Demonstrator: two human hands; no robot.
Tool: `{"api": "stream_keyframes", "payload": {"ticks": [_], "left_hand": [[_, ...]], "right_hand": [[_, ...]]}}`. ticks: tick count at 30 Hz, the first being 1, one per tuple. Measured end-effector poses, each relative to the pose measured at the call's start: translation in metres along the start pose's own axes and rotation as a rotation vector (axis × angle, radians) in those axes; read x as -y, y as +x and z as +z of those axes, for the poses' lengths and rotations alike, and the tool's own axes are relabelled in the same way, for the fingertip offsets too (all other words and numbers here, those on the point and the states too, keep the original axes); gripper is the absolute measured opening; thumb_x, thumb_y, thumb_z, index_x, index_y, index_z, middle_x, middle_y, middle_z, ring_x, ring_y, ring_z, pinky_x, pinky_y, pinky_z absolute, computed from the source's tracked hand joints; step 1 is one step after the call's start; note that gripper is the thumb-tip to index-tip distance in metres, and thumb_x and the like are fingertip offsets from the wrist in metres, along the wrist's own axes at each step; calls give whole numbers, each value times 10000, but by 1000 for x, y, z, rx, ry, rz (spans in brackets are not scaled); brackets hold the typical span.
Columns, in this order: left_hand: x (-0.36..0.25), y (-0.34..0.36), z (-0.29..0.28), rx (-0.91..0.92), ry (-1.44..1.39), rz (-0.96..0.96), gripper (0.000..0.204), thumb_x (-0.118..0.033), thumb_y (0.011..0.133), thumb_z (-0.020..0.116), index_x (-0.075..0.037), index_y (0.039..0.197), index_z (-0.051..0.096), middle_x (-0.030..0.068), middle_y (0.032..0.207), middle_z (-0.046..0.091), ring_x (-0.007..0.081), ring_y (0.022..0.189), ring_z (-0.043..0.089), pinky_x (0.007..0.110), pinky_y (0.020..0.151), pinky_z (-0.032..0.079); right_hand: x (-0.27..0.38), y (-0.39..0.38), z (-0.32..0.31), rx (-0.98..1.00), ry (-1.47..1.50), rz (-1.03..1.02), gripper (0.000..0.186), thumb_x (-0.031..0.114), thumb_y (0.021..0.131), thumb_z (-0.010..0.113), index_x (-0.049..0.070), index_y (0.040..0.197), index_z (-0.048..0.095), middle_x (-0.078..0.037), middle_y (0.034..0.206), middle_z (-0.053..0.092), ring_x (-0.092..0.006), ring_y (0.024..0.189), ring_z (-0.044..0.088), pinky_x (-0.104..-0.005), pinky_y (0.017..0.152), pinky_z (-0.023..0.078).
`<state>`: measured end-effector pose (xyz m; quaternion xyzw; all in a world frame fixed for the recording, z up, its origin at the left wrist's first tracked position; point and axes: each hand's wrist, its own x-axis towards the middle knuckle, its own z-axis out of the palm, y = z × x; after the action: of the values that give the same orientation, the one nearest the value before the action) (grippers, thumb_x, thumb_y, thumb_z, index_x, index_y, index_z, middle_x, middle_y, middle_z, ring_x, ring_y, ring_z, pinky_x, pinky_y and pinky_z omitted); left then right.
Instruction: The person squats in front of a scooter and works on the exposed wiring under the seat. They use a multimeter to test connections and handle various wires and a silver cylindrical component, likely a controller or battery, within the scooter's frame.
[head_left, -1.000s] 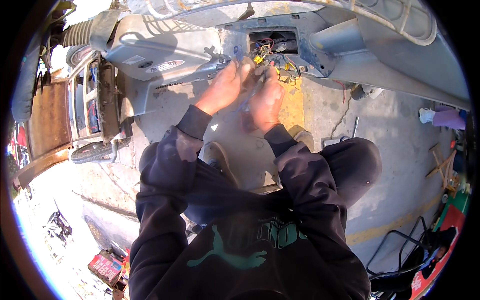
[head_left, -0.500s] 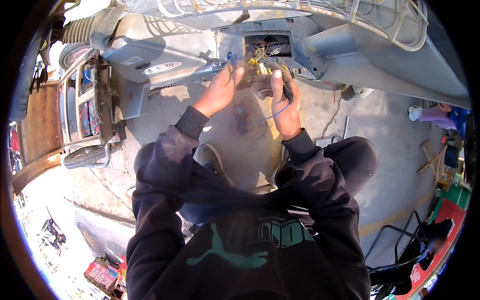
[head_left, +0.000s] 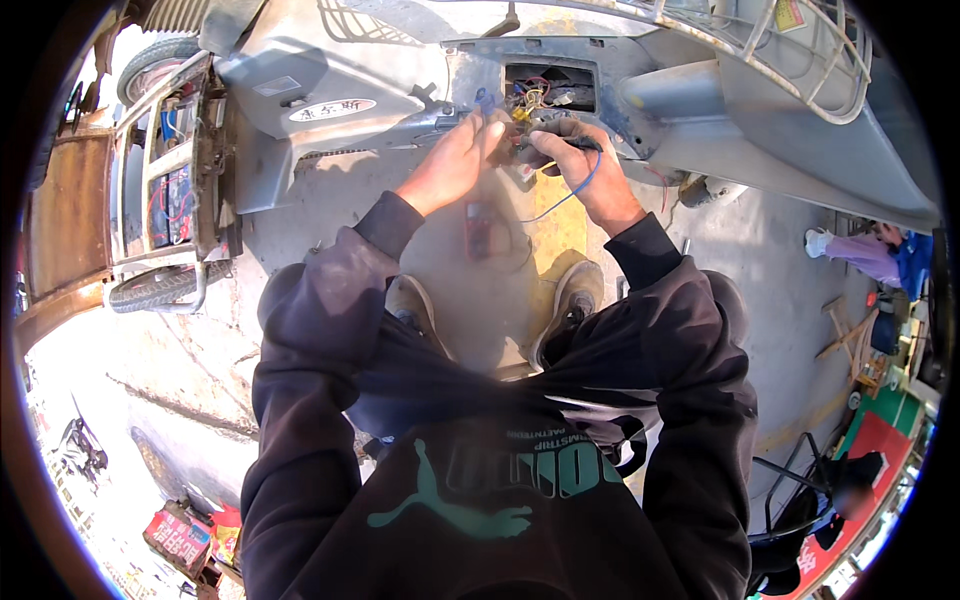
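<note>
You appear to be at an open-air vehicle-repair spot: sunlit concrete (head_left: 185, 355), a grey scooter-type body (head_left: 350, 75) with exposed wiring (head_left: 536, 92), a wheeled metal frame (head_left: 172, 161).

The floor (head_left: 790, 280) is grey concrete, sunlit in places and shaded around the right shoe (head_left: 572, 300), which stands flat on it. The left shoe (head_left: 412, 305) rests to that shoe's left. A painted yellow band (head_left: 560, 228) runs on the concrete just beyond the right shoe. A red device (head_left: 485, 230), blurred, seems to lie beyond and left of it. The scooter (head_left: 760, 150) stands farther beyond it. Well left of it is a cart (head_left: 205, 160), with 2 tyres showing. Well right of it, a wooden frame (head_left: 850, 335) rests on the concrete.
</note>
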<state>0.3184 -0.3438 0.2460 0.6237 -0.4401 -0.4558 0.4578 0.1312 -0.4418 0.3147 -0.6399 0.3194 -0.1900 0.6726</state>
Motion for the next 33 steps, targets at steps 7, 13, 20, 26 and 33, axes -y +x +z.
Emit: {"api": "stream_keyframes", "payload": {"ticks": [7,13,20,26,33], "left_hand": [[-4,-3,1,-7,-63,46,362,-362,1083,467,-95,1314,544,0,1146,628,98,998,619,283,837,511],[-2,-2,9,49,-149,73,319,-321,1086,470,-85,1287,545,8,1120,623,96,994,619,271,833,520],[5,1,11,-34,-179,64,233,-248,1095,453,-54,1175,556,-49,828,466,59,751,470,239,746,495],[-4,0,11,-61,-83,107,255,-262,1096,455,-33,1151,553,-56,823,418,60,728,415,240,758,497],[-1,9,10,-65,-46,115,302,-229,1081,460,30,1207,553,136,1027,689,190,904,648,352,847,523]], "right_hand": [[6,2,2,-12,-110,24,290,260,950,617,-9,988,718,-78,888,753,-136,804,692,-262,784,516],[-4,19,-12,18,-353,84,326,329,899,663,22,977,740,-90,911,748,-167,882,698,-291,896,505],[10,20,3,-106,-769,-240,343,310,801,777,3,947,737,-130,933,732,-263,871,713,-341,859,534],[-8,22,-3,-127,-694,-450,281,219,770,781,-13,920,729,-178,864,720,-310,796,710,-374,776,551],[-8,22,-5,-149,-730,-459,336,251,739,783,-21,929,730,-230,900,699,-393,862,684,-427,811,538]]}}
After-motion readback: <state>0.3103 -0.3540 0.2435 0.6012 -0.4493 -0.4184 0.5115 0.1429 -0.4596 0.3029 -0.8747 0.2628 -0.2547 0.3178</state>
